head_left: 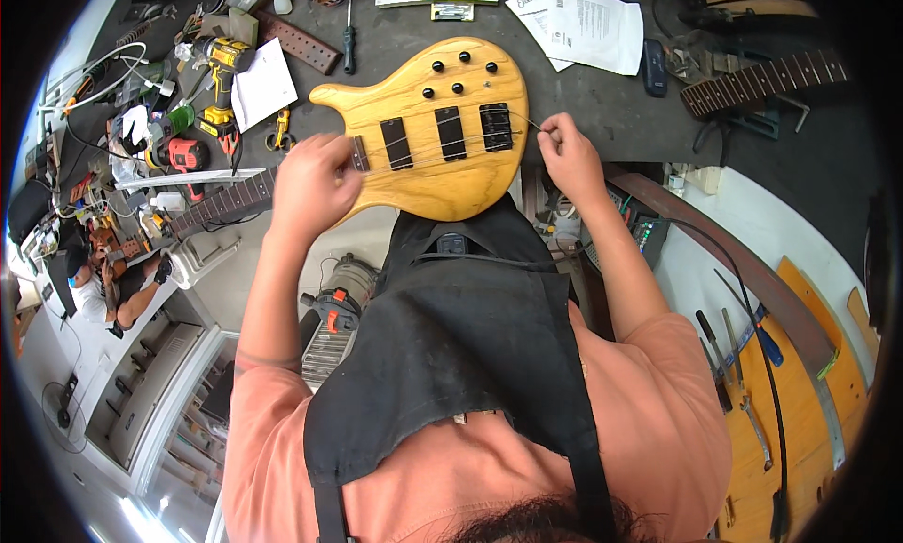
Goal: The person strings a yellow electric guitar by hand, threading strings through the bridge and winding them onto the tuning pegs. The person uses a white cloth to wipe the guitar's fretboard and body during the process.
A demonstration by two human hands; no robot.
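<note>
A light natural-wood electric bass (pixel 441 185) lies across the bench's front edge at my lap, with several black knobs, two dark pickups (pixel 396 144) and a black bridge (pixel 496 127). Thin strings cross the pickups. My left hand (pixel 315 176) is curled over the fretted neck (pixel 214 205) where it meets the body; what its fingers hold is hidden. Just right of the body, my right hand (pixel 565 152) pinches a thin string (pixel 530 121) that runs from the bridge end.
The dark workbench (pixel 593 110) holds papers (pixel 594 27), a screwdriver (pixel 349 49), a yellow drill (pixel 222 72), a red drill (pixel 184 153) and a spare neck (pixel 762 77). Another person (pixel 94 298) sits at far left. Hand tools (pixel 752 383) lie on a wooden board at right.
</note>
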